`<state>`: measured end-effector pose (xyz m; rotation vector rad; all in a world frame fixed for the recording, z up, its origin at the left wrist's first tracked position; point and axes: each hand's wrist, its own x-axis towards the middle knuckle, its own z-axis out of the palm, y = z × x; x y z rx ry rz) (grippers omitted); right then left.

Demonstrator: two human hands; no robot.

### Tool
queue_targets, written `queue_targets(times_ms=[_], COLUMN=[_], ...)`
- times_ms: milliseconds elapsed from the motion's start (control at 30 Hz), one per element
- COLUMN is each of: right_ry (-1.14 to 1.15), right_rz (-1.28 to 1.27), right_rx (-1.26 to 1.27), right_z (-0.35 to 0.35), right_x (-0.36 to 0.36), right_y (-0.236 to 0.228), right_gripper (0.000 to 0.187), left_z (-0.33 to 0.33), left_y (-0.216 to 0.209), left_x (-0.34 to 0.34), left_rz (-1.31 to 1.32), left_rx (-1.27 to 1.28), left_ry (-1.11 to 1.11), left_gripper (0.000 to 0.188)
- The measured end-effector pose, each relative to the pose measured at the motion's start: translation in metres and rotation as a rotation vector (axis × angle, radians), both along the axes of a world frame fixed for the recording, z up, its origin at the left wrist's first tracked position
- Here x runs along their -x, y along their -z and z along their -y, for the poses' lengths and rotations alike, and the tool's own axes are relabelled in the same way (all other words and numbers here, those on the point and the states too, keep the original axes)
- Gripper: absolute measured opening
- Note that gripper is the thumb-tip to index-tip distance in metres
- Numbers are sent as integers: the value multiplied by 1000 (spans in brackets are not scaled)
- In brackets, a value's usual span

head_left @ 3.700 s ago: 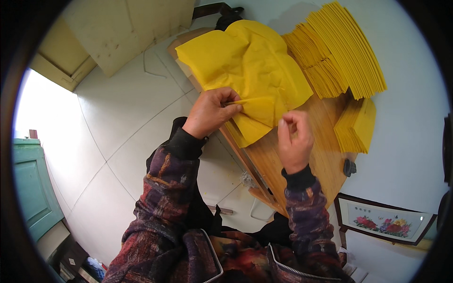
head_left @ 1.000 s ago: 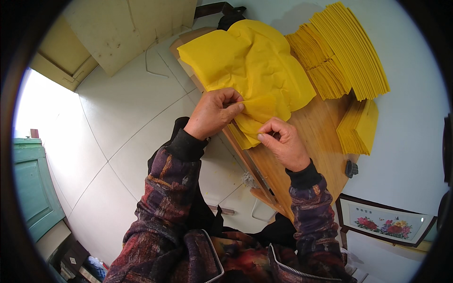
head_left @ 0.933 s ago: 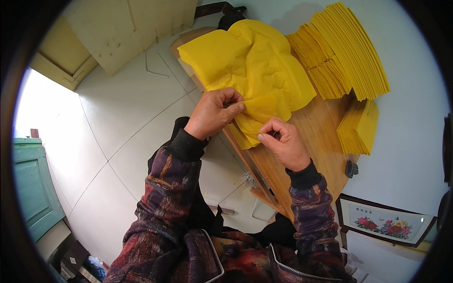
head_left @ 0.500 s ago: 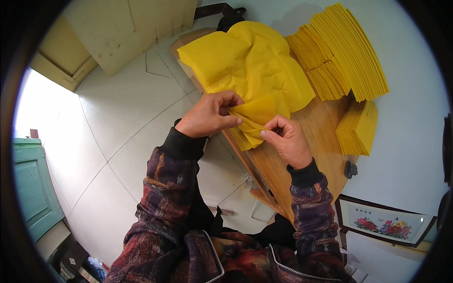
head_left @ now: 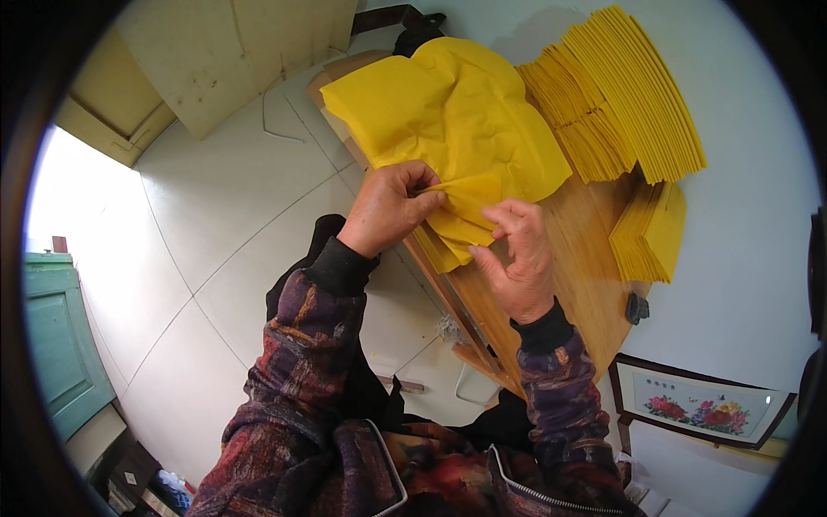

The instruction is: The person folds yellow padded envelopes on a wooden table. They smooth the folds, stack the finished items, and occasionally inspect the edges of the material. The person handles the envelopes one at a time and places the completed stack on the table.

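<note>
A large crumpled yellow sheet (head_left: 448, 103), thin like paper or non-woven cloth, covers the far left part of a wooden table (head_left: 573, 258). Its near end is gathered into folds by the table's left edge. My left hand (head_left: 392, 205) pinches one of these folds between thumb and fingers. Just to the right, my right hand (head_left: 517, 258) has its thumb and fingers apart, close over the folded end, with nothing seen between them. Whether its fingertips still touch the yellow material I cannot tell.
Tall stacks of folded yellow sheets (head_left: 637, 95) stand at the far right against the wall. A smaller folded yellow stack (head_left: 650, 233) and a small dark object (head_left: 637, 308) sit by the table's right edge. A framed flower picture (head_left: 702, 402) is at the lower right.
My right hand has let go of the folded yellow edge and its thumb and fingers have parted. My left hand still pinches, shifted slightly; the fold has flattened a little.
</note>
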<state>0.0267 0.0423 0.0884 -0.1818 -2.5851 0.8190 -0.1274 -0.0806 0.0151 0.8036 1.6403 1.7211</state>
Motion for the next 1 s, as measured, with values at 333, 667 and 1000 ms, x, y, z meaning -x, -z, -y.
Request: queue_targets(times_ms=[333,667,1000], right_ry=[-69,-6,-57], right_rz=[166,245,285], right_rx=[252,430,533], right_z=[-6,-11,-18], right_x=[4,8,6], right_y=[7,5,3], right_gripper=[9,12,15], left_z=[3,5,2], left_y=[-2,-1,3], left_x=[1,3,2], left_rz=[4,27,68], left_rx=[-2,-9,-54], left_ry=[23,68,31], left_gripper=[11,11,15])
